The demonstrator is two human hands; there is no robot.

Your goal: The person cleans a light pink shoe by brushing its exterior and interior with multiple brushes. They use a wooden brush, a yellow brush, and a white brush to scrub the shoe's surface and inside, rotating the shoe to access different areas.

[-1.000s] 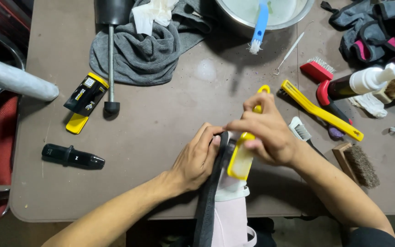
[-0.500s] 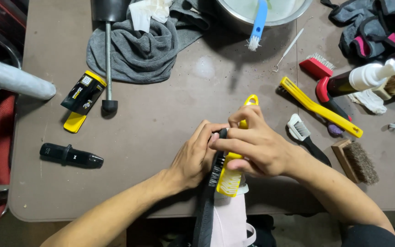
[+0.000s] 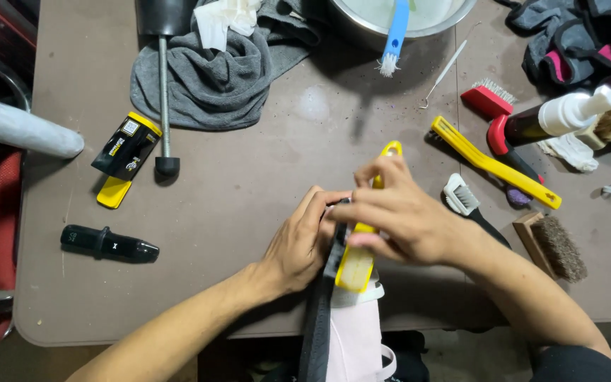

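A: Biggest thing first?

B: The brown table (image 3: 263, 177). At twelve o'clock a steel bowl (image 3: 362, 21) with a blue brush (image 3: 394, 35) leaning in it; at eleven, a grey cloth (image 3: 206, 78).

A: And the shoe?

B: At six o'clock, over the near edge: a pale pink shoe (image 3: 353, 336), black sole turned up on edge.

A: Hands?

B: The left hand (image 3: 298, 244) is curled around the sole, steadying it. The right hand (image 3: 397, 219) is closed on a yellow brush (image 3: 362, 247), bristles against the sole.

A: How far along?

B: I'd judge mid-scrub. The sole is too hidden to rate. At three o'clock a second yellow brush (image 3: 493, 164) and a wooden brush (image 3: 549, 246) lie unused.
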